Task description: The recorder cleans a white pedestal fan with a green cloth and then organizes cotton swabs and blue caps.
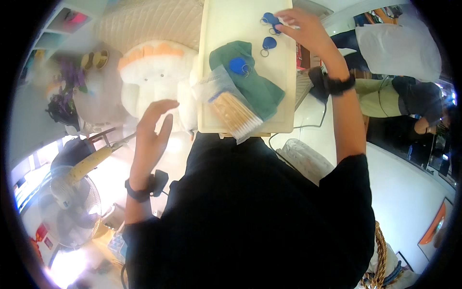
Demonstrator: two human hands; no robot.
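My right hand (305, 30) is over the far right of a cream plastic tabletop (278, 115), thumb and fingers apart. Its fingertips are at two blue key fobs with metal rings, one blue fob (268, 17) and a second fob (277, 29) beside the thumb; contact is hard to tell. Closer to me lies another blue key fob (269, 42). A blue fob (238, 66) rests on a crumpled green cloth (265, 92). Partly over the cloth is a clear zip bag of cotton swabs (234, 112). My left hand (153, 124) hangs left of the tabletop, holding nothing, thumb apart from the fingers.
A white plush cushion or seat (158, 79) stands close on the left. Farther left is a standing fan (70, 209). A dark cable (276, 144) and a plastic bag (306, 159) lie right of my legs. At the right are people, one in a white top (397, 50).
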